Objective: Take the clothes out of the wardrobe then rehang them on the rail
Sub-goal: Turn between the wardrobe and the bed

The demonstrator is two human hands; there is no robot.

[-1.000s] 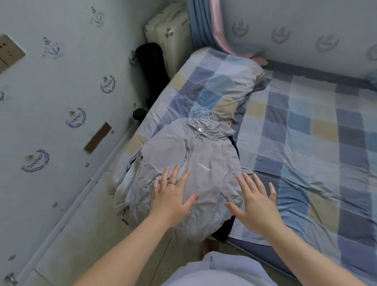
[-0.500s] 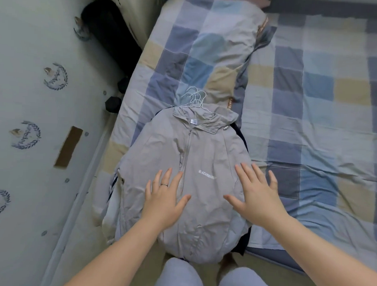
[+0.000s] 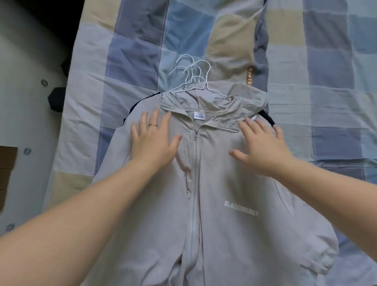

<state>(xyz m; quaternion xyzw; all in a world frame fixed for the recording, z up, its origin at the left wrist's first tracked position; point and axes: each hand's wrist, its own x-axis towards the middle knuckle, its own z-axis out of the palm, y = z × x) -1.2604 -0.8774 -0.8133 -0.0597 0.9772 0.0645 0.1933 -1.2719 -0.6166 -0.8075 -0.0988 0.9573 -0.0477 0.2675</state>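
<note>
Here a grey hooded jacket lies front-up on the bed, its hood toward the far side and its hem toward the person. It is the top of a pile: a dark garment peeks out from under each shoulder, and a bunch of white wire hangers fans out past the hood, their hooks resting on a rolled checked quilt. Both hands are spread, with straight fingers laid flat on the jacket's chest and gripping nothing. The left hand rests just to the left of the zip, its fingertips reaching the edge of the collar, and it wears a thin ring. The right hand rests on the other side of the zip, its fingertips at the collar and at the dark cloth that shows by the shoulder. The zip is closed up to just below the collar, where a small white label shows inside the neck. Pale lettering runs across the chest below the right forearm. The bed cover is checked in blue, grey and beige squares. To the left of the bed is a pale wall printed with small emblems, with a brown panel on it.
</note>
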